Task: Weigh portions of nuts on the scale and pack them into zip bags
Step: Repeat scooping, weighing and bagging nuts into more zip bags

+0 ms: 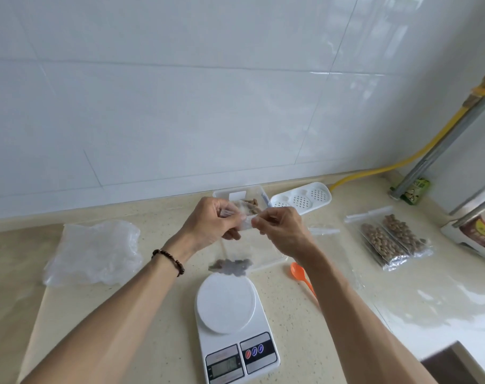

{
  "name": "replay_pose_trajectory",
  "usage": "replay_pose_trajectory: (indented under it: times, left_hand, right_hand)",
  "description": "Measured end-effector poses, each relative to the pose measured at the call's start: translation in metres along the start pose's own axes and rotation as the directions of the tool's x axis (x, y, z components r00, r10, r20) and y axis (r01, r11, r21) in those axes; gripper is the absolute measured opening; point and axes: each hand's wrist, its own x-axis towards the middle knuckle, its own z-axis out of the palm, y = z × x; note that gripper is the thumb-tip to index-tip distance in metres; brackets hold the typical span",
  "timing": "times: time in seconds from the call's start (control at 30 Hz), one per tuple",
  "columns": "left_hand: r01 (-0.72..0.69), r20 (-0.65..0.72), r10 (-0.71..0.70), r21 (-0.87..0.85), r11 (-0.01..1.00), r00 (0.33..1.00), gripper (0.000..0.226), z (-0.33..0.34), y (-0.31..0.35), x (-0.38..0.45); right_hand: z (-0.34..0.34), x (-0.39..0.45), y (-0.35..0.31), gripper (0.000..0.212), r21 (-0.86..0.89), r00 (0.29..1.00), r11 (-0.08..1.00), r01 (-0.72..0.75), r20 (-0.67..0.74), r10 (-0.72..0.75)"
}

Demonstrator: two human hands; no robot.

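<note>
While nuts (231,266) sagged low, left hand (210,223) & right hand (280,228) pinched zip bag (245,245) top above scale (233,322).

I see both hands raised above the table (158,306), left hand (208,223) and right hand (282,231) pinching the top edge of a clear zip bag (244,245) with nuts (230,266) sagging at its bottom, just over the white scale (230,314); an orange spoon (302,275) lies beside it, two filled bags (393,239) farther right
</note>
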Motion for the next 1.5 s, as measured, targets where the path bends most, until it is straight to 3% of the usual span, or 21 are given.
replay_pose_trajectory:
  times: [0.07,0.2,0.23,0.37,0.43,0.6,0.77,0.87,1.03,1.17,1.33,1.43,1.5]
  left_hand:
    - [-0.01,0.026,0.009,0.045,0.999,1.0,0.009,-0.004,0.003,-0.001]
    - [-0.119,-0.052,0.126,0.124,0.985,0.991,0.018,-0.005,0.009,-0.002]
    - [-0.113,-0.061,0.121,0.116,0.987,0.991,0.018,-0.005,0.011,-0.002]
    - [-0.056,0.058,0.052,0.065,0.996,0.997,0.018,-0.008,0.02,-0.001]
    - [-0.091,0.083,0.082,0.107,0.99,0.993,0.016,-0.004,0.025,-0.001]
    - [-0.223,-0.011,0.229,0.173,0.959,0.973,0.021,0.01,0.032,0.005]
    - [-0.094,0.02,0.093,0.072,0.993,0.995,0.017,0.023,0.038,0.016]
    - [-0.086,-0.058,0.085,-0.019,0.996,0.995,0.014,0.032,0.039,0.022]
    - [-0.079,-0.173,0.099,0.119,0.99,0.98,0.02,0.065,0.048,0.048]
    - [-0.077,-0.155,0.106,0.178,0.981,0.982,0.021,0.106,0.058,0.075]
    - [-0.007,-0.167,0.017,0.061,0.998,0.986,0.02,0.154,0.064,0.097]
    - [-0.014,-0.159,0.027,0.085,0.996,0.987,0.024,0.179,0.066,0.111]
    - [-0.028,-0.193,0.044,0.085,0.996,0.98,0.025,0.197,0.067,0.122]
  right_hand:
    - [-0.001,0.0,-0.005,0.022,0.03,1.0,0.999,0.019,0.01,-0.019]
    - [-0.009,-0.005,-0.01,0.027,0.36,1.0,0.933,0.016,0.0,-0.017]
    - [-0.012,-0.005,-0.01,0.028,0.367,1.0,0.93,0.014,-0.014,-0.009]
    - [-0.017,-0.005,-0.013,0.027,0.071,0.993,0.997,0.03,-0.113,-0.022]
    - [-0.018,-0.006,-0.018,0.028,0.006,0.992,0.999,0.048,-0.116,-0.047]
    - [-0.031,-0.01,-0.021,0.024,0.32,0.996,0.946,0.051,-0.089,-0.023]
    - [-0.045,0.001,-0.004,0.019,0.144,0.981,0.987,0.077,-0.186,-0.049]
    - [-0.061,0.012,0.008,0.022,0.244,0.961,0.968,0.06,-0.276,0.01]
    - [-0.094,0.027,0.023,0.017,0.555,0.994,0.831,0.04,-0.108,0.024]
    - [-0.124,0.043,0.051,0.016,0.431,0.997,0.9,0.072,-0.054,-0.053]
    - [-0.167,0.067,0.089,0.018,0.36,0.996,0.93,0.069,-0.079,-0.043]
    - [-0.19,0.072,0.107,0.021,0.457,0.999,0.888,0.045,-0.036,-0.033]
    - [-0.206,0.071,0.124,0.027,0.566,0.997,0.823,-0.05,0.072,0.011]
